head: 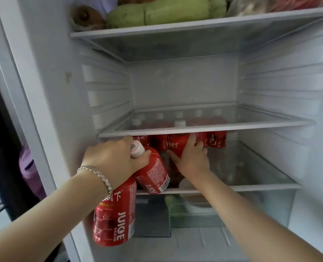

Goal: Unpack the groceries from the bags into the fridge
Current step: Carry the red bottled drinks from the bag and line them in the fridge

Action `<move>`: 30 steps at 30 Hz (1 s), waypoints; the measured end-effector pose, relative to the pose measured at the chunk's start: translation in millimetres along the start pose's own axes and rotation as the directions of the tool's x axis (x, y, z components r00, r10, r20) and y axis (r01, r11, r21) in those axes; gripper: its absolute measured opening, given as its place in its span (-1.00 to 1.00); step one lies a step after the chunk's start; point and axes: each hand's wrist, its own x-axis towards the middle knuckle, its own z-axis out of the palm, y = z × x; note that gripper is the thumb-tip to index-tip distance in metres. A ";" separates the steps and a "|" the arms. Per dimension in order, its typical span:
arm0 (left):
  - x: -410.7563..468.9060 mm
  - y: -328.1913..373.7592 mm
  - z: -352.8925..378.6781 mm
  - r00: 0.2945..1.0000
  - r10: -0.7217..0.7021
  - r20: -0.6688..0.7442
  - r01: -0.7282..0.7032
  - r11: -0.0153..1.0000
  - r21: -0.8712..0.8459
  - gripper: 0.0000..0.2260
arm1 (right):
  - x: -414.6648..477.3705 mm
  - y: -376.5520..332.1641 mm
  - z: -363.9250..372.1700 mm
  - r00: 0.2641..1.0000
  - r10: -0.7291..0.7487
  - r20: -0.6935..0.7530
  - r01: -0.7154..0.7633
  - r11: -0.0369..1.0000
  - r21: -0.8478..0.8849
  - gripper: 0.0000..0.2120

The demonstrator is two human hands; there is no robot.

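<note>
My left hand (pixel 113 159), a bracelet on its wrist, grips two red juice bottles by their necks in front of the open fridge: one (pixel 153 171) tilts toward the lower shelf, the other (pixel 113 214) hangs below my wrist. My right hand (pixel 191 156) reaches onto the lower shelf (pixel 251 187) and wraps around a red juice bottle (pixel 177 146) standing there. Several more red bottles with white caps (pixel 216 138) stand in a row behind it, partly hidden by the middle glass shelf (pixel 232 126).
The top shelf (pixel 175 27) carries a green gourd (pixel 164 12), a brown fruit and bagged produce. A clear drawer (pixel 194 214) with food sits below the lower shelf. The fridge's left wall stands close to my left arm; a purple object (pixel 30 171) lies beyond it.
</note>
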 end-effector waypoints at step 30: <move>2.6 26.6 -2.3 0.994 -0.010 -0.113 -0.022 0.961 -0.276 -0.52 | -69.8 24.6 -23.7 0.999 -0.049 0.006 0.035 0.782 0.622 -0.23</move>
